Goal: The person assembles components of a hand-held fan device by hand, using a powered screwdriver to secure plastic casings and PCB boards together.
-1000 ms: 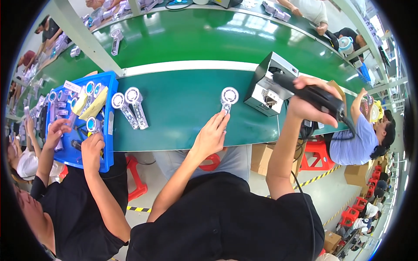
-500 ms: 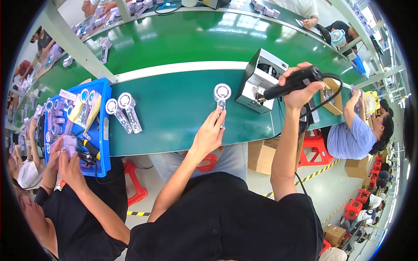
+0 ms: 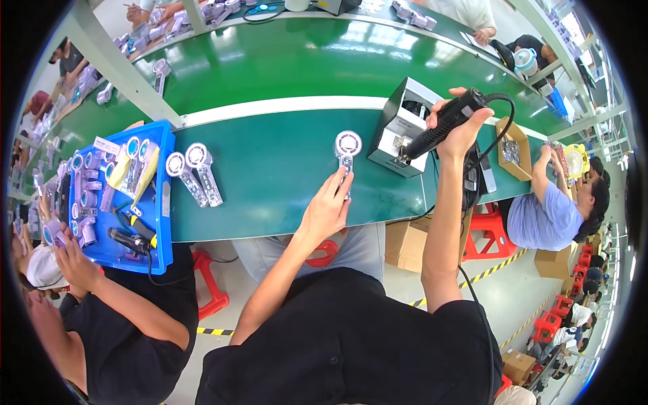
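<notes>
My left hand (image 3: 325,208) is closed on the handle of a small handheld fan (image 3: 347,144), which lies on the green work surface with its round head pointing away from me. Clear casing and inner parts show along the fan's handle. Raised at the right, my right hand (image 3: 457,135) grips a black corded electric screwdriver (image 3: 442,127). Its tip points down and left, at the front of a grey box-shaped screw feeder (image 3: 399,128); whether the tip touches a screw is too small to tell. Two more fans (image 3: 204,174) lie side by side left of my left hand.
A blue tray (image 3: 164,202) at the left holds several fans, pliers and another black driver. A co-worker's hands (image 3: 73,260) hold a fan part beside it. A cardboard box of small parts (image 3: 514,150) stands right of the feeder. A green belt (image 3: 270,67) runs behind.
My right hand has shifted slightly left and the screwdriver is tilted more steeply at the feeder. My left hand stays on the fan. The co-worker's hands have moved left, away from the tray.
</notes>
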`<state>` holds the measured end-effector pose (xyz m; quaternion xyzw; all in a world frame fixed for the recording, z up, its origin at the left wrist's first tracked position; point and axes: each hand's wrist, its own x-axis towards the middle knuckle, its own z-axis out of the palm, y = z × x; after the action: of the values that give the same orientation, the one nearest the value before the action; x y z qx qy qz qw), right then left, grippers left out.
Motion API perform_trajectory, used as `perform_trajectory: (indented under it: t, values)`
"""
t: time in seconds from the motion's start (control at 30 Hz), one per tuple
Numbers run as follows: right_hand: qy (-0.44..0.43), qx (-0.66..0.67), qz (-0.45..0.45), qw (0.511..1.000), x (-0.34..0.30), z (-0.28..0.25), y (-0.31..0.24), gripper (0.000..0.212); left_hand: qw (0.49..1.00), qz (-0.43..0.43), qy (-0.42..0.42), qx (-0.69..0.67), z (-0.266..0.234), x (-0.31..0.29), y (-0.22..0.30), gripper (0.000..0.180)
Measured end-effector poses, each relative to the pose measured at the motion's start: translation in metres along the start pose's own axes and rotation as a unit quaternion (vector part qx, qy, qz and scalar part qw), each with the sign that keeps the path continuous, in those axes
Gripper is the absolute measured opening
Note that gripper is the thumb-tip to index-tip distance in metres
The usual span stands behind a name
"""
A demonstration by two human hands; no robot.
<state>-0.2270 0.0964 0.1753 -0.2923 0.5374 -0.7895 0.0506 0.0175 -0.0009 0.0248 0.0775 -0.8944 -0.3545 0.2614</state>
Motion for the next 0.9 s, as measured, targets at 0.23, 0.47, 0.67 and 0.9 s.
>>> perform_trajectory:
  t: [0.23, 0.47, 0.67, 0.9]
  values:
    - [-0.109, 0.11, -0.016, 0.988, -0.042, 0.056, 0.019, 0.095, 1.0, 0.008, 0.002, -0.012, -0.001, 0.0, 0.002, 0.064]
    - [-0.159, 0.077, -0.065, 0.982, -0.054, 0.099, 0.039, 0.09, 1.0, 0.009, 0.002, -0.008, 0.001, -0.002, 0.0, 0.064]
    - [-0.165, 0.052, -0.063, 0.983, -0.052, 0.103, 0.042, 0.09, 1.0, 0.015, 0.005, -0.005, -0.003, -0.001, 0.001, 0.058]
    - [-0.169, 0.053, -0.038, 0.984, -0.053, 0.111, 0.047, 0.09, 1.0, 0.023, 0.012, -0.004, -0.004, 0.003, 0.0, 0.057]
